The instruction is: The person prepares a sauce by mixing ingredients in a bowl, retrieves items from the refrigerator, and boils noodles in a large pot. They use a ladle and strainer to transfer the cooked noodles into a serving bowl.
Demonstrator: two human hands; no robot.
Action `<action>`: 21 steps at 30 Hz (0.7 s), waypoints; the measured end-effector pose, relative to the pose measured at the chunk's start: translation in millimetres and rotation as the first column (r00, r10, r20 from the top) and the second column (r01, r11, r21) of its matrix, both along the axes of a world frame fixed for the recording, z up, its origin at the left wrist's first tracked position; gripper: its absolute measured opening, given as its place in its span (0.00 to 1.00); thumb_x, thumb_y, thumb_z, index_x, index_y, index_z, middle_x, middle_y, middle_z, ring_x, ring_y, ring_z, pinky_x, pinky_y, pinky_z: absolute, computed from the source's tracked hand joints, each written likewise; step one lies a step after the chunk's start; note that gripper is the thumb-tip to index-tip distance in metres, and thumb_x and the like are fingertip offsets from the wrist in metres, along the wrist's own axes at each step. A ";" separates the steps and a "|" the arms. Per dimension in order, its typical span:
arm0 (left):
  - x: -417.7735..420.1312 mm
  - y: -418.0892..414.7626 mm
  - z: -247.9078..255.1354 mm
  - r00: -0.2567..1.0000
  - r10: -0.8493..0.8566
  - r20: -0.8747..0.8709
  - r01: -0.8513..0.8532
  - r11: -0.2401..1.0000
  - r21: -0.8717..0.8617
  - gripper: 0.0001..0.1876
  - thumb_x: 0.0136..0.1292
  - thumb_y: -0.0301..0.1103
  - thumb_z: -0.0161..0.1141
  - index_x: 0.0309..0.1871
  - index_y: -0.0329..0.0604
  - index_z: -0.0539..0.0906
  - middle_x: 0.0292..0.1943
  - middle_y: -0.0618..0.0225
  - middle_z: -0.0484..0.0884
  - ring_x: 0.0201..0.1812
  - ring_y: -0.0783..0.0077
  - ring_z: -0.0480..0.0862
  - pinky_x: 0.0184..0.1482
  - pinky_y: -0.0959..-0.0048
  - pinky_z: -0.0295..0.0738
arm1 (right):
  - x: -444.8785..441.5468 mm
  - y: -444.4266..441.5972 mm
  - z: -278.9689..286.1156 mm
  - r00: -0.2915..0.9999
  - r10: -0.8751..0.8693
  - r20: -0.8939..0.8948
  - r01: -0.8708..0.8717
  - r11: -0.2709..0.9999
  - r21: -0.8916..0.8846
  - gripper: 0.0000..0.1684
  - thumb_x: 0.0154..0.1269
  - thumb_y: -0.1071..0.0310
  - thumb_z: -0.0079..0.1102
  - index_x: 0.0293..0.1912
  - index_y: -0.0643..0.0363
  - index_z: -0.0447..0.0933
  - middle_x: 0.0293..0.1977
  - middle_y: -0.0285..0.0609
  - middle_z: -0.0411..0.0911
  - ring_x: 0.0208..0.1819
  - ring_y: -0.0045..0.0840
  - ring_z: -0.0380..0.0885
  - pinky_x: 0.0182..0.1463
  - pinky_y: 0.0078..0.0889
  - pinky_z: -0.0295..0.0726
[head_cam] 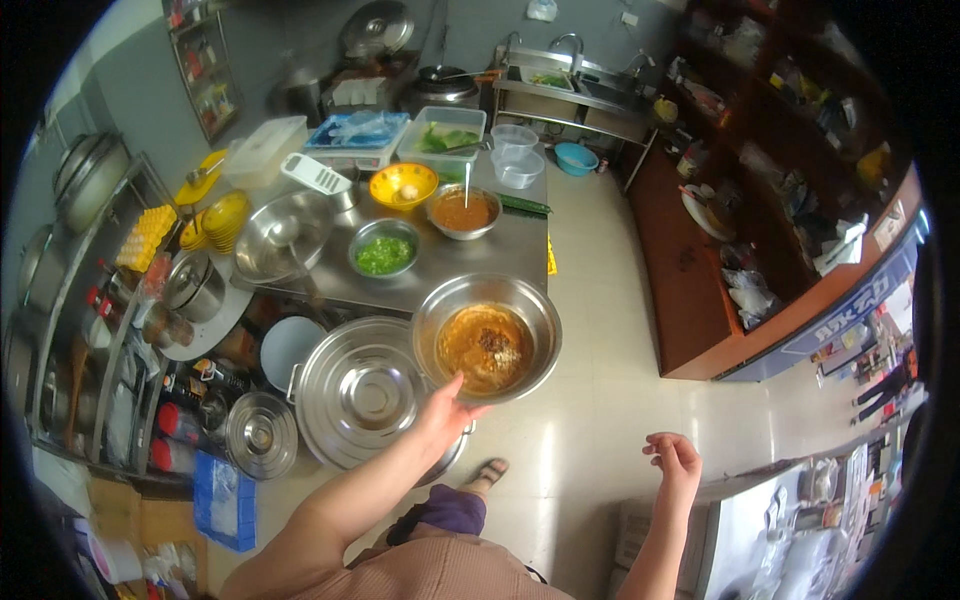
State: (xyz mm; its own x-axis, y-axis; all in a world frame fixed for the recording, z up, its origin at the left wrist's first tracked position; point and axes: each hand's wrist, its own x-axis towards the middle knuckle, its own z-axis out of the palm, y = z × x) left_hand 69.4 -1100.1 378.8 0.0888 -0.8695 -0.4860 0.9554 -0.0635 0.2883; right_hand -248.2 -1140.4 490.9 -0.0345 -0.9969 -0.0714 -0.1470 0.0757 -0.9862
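Observation:
My left hand (448,415) grips the near rim of a wide stainless steel bowl (546,330), its thumb over the edge. Inside is an orange-brown sauce (472,337) with dark and pale seasonings (496,349) heaped near the middle. The bowl is held up in front of the steel table (517,259), partly over a large pot lid (360,375). Off to the right, my right hand (675,455) hangs in the air with its fingers curled; whether something small is between them cannot be told.
On the table stand a bowl of chopped greens (384,255), a bowl of brown sauce (463,211), a yellow bowl (403,185), a ladle in a steel basin (283,232) and a cucumber (525,204). A wooden counter (675,300) runs along the right. Behind my right hand is a white surface (750,525).

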 end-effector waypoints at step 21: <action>-85.7 -200.1 -96.4 0.696 0.515 0.500 -0.693 0.663 0.281 0.27 0.63 0.53 0.47 0.60 0.46 0.61 0.58 0.66 0.65 0.55 0.67 0.70 0.50 0.64 0.71 | -323.4 -529.7 -232.2 0.981 -0.193 0.009 0.161 0.843 0.514 0.06 0.49 0.78 0.51 0.19 0.63 0.70 0.14 0.39 0.69 0.10 0.17 0.61 0.11 0.18 0.56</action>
State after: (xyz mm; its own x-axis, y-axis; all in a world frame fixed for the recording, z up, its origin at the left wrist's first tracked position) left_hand -16.4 -1300.2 282.4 0.7554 -0.2674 -0.5982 0.6552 0.2939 0.6960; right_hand -571.6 -1670.1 258.7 -0.1867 -0.7975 -0.5737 -0.0263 0.5879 -0.8085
